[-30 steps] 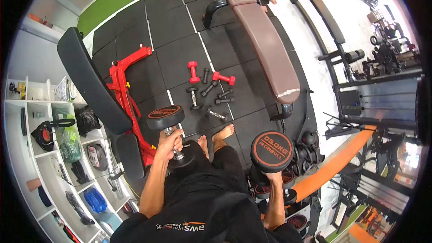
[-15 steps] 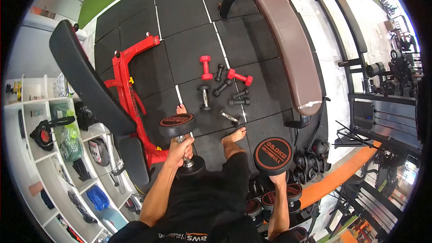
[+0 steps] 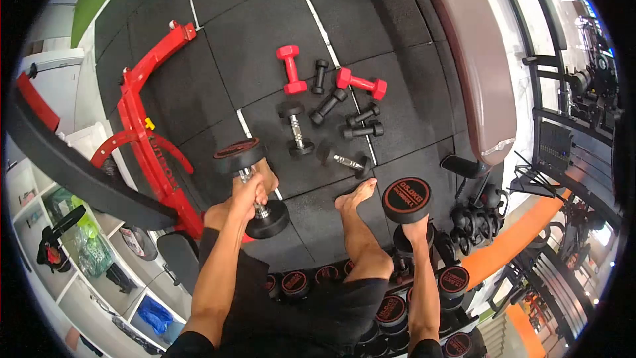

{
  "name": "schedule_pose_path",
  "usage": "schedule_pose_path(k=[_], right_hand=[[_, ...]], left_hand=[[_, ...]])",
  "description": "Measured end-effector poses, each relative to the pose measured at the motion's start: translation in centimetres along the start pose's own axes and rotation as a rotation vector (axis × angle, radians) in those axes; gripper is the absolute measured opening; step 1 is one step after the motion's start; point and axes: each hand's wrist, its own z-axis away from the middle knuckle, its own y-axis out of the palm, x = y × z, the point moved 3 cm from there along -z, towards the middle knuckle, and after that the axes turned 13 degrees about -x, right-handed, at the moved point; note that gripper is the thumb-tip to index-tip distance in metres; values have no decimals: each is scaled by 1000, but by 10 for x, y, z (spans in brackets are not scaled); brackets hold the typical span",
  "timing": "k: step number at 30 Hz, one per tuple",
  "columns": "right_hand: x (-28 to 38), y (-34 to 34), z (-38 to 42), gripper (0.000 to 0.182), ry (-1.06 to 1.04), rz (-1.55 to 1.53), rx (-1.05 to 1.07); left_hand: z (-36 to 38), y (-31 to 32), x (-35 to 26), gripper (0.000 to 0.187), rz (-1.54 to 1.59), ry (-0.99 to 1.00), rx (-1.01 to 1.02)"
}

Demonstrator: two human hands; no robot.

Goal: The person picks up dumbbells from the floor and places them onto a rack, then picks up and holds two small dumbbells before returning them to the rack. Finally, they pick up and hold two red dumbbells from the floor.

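My left hand (image 3: pixel 249 195) is closed around the chrome handle of a round-headed dumbbell (image 3: pixel 240 156) with black ends and an orange ring. On the other side, my right hand (image 3: pixel 416 231) grips a matching dumbbell (image 3: pixel 406 199) marked 05.0KG; its handle is mostly hidden. Both weights appear held above the floor. Ahead of them on the mat lie two chrome-handled dumbbells (image 3: pixel 296 131) (image 3: pixel 346 161), two red dumbbells (image 3: pixel 291 69) (image 3: pixel 361 83) and several small black dumbbells (image 3: pixel 328 106).
A red-framed bench (image 3: pixel 140 122) stands at the left beside white shelving (image 3: pixel 73 292). To the right is a brown padded bench (image 3: pixel 480 59). A rack of round dumbbells (image 3: pixel 391 310) sits close by my legs, with black kettlebell-like weights (image 3: pixel 478 220) beyond it.
My view has dropped closer to the floor, and my bare legs now show with knees bent. Both hands keep their dumbbells; the left one has shifted up and left in view.
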Motion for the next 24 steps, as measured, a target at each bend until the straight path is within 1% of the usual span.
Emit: schedule_pose_path(k=[2, 3, 6, 7, 8, 10, 11, 12, 14, 15, 16, 18, 20, 22, 23, 24], right_hand=[[-39, 25, -18, 32, 18, 53, 39], [-55, 38, -28, 30, -32, 81, 0], [-119, 71, -52, 29, 37, 134, -47], [-138, 80, -60, 27, 102, 107, -51], [-155, 86, -66, 25, 94, 139, -86], [-175, 103, -87, 23, 71, 201, -152], [-189, 112, -97, 17, 94, 271, -167], [-202, 119, -107, 15, 116, 304, -167], [-229, 129, -121, 16, 160, 372, -161], [-267, 133, -125, 20, 219, 469, -140], [-266, 137, -131, 21, 248, 484, -130], [-263, 143, -149, 23, 308, 519, -111], [-285, 150, -159, 27, 275, 500, -187], [-310, 155, -168, 31, 212, 478, -265], [-327, 158, -173, 29, 237, 441, -236], [-344, 156, -175, 27, 212, 456, -247]], left_hand=[[-49, 2, 10, 19, -28, 5, -15], [-73, 3, 15, 19, -40, 12, -19], [-133, 10, 21, 16, -70, 19, -34], [-154, 13, 24, 14, -70, 39, -58], [-179, 12, 29, 14, -117, 68, -51], [-219, 16, 34, 16, -106, 64, -45], [-239, 18, 36, 18, -90, 61, -36], [-252, 23, 34, 20, -114, 66, -59], [-289, 26, 41, 21, -122, 86, -58], [-304, 28, 41, 22, -142, 116, -49], [-317, 30, 42, 21, -196, 131, -77], [-343, 36, 44, 21, -202, 147, -92], [-373, 37, 51, 20, -222, 142, -97], [-394, 40, 55, 20, -204, 154, -59], [-405, 43, 56, 22, -222, 167, -51], [-414, 44, 61, 22, -244, 164, -64]])
